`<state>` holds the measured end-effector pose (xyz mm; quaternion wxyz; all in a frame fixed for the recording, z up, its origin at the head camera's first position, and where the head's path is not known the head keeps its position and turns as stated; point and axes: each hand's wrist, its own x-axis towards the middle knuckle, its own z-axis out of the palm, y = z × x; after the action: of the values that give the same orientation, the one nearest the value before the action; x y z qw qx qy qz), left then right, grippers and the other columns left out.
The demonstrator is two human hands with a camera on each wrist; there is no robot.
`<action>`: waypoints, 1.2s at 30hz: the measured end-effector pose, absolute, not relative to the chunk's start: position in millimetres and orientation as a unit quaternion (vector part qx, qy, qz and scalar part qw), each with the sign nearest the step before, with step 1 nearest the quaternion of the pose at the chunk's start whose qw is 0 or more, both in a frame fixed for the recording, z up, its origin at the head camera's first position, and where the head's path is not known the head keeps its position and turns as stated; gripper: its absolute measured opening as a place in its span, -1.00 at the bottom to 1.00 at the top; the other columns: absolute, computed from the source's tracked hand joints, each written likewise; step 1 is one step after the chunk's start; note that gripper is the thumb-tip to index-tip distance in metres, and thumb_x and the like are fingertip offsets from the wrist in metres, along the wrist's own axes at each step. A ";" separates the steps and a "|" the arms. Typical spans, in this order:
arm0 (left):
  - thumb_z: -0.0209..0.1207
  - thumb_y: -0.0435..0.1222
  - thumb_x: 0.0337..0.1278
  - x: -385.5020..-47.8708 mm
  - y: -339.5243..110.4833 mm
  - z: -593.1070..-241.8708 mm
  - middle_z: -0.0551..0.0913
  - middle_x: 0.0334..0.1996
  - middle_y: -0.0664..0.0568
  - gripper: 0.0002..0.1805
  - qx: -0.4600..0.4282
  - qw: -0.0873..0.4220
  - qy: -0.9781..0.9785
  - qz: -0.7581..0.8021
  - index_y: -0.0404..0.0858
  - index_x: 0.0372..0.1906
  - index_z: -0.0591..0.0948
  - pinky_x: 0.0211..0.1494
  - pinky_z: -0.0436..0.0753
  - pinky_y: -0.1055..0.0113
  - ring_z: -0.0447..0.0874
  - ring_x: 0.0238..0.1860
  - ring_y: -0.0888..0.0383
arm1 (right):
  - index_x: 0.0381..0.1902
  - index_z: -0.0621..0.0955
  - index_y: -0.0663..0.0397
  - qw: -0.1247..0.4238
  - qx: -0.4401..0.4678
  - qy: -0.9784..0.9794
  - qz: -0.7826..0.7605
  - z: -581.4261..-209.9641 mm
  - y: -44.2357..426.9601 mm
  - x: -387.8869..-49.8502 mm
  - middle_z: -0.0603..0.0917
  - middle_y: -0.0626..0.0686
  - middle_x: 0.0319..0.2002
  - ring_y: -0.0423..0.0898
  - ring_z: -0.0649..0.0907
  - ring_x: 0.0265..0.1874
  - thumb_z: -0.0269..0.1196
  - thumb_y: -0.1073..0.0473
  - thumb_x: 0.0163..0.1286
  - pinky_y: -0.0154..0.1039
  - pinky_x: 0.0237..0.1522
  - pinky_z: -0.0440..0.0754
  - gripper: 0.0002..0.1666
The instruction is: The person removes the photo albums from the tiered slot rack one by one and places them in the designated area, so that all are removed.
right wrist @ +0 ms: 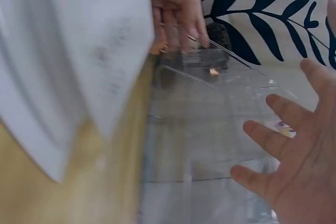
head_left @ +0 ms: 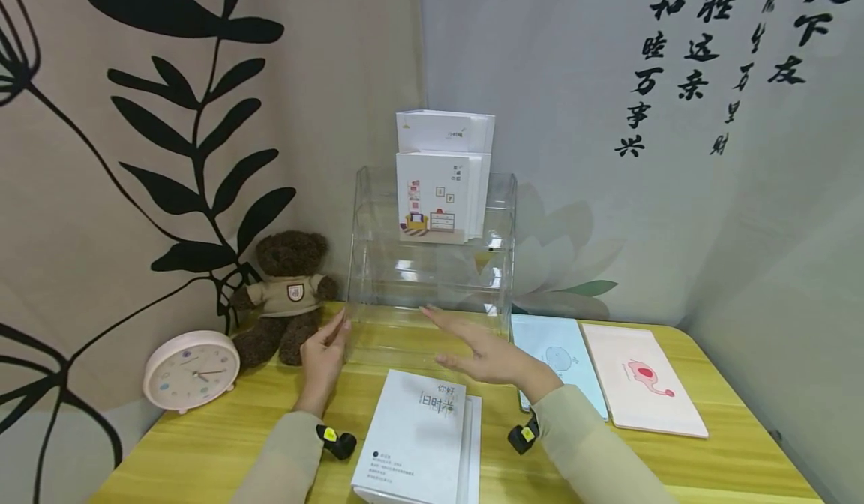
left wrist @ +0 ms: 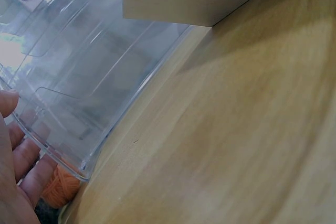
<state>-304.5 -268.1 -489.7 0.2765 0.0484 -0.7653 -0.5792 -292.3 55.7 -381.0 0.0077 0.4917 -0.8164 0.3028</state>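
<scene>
A clear plastic display rack with stepped tiers stands on the table against the wall. My left hand is at its left side; in the left wrist view the thumb and fingers lie on either side of the rack's edge, holding it. Over the rack's front, my right hand is spread, its fingers apart and holding nothing. White booklets with small drawings stand in the rack's upper tiers. Between my forearms lies a stack of white booklets with dark print.
Left of the rack sit a brown teddy bear and a pink round clock. To the right lie a light blue notebook and a pale pink notebook. Orange yarn shows behind the rack's edge.
</scene>
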 end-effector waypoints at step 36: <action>0.23 0.09 0.32 -304.3 -268.8 -491.4 0.65 0.19 0.13 -0.56 0.045 0.288 -0.767 -0.571 0.17 0.25 0.64 0.00 0.67 0.11 0.68 0.09 0.07 | 0.51 0.31 0.10 0.331 0.349 -0.872 0.091 -182.4 29.6 -405.8 0.36 0.19 0.44 0.15 0.33 0.43 0.29 -0.08 0.43 0.03 0.48 0.18 -0.18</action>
<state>-304.3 -268.8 -491.4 0.2879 0.0453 -0.7673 -0.5712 -405.8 29.6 -182.4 0.3313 0.3494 -0.8717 0.0914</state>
